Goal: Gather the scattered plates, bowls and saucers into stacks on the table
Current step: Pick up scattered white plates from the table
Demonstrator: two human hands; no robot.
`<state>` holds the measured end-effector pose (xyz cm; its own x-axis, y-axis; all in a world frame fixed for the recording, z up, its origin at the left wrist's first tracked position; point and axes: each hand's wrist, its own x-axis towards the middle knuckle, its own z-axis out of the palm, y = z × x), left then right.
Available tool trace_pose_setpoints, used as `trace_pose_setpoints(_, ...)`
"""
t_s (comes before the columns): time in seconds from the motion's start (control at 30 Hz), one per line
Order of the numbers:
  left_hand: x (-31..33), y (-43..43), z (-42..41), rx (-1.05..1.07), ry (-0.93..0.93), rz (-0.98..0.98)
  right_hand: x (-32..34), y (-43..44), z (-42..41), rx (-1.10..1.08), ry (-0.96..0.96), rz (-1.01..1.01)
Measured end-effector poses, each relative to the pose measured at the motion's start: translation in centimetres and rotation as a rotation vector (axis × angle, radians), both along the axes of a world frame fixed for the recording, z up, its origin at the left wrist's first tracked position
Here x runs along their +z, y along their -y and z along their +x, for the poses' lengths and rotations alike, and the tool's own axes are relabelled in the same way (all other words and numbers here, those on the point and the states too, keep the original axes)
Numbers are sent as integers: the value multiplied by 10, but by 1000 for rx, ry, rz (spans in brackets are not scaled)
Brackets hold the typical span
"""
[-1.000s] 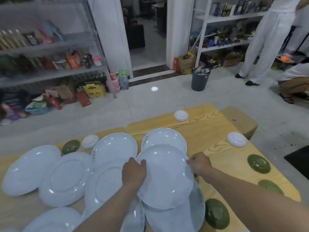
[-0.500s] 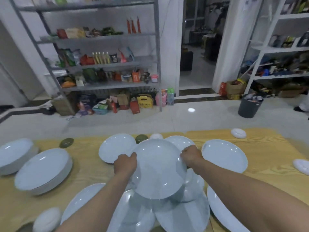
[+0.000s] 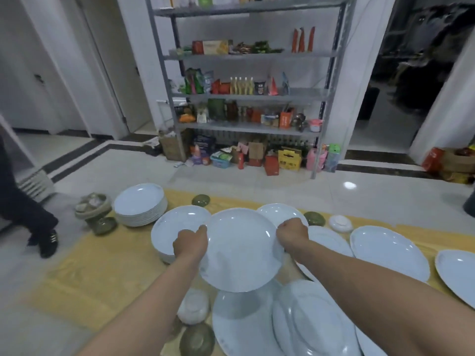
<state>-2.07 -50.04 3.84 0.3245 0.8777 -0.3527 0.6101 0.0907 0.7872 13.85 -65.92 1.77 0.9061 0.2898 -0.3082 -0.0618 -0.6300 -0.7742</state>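
While the left hand (image 3: 190, 243) and right hand (image 3: 293, 233) each grip an opposite rim of the white plate (image 3: 241, 250), it hangs between them above the table (image 3: 102, 265), with a stack of plates (image 3: 177, 224) just beyond the left hand. It looks stiff, glazed, slippery and breakable, so opposite-rim holds suit it best.
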Motion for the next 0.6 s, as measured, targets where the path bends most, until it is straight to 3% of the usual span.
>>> trace_pose_setpoints(0.3, -21, -146, -10, 127, 19, -47, -27, -165, -4, 56, -92, -4)
trace_pose_setpoints(0.6, -66, -249, 13, 60, -52, -128, -64, -240, -20, 43, -190, -30)
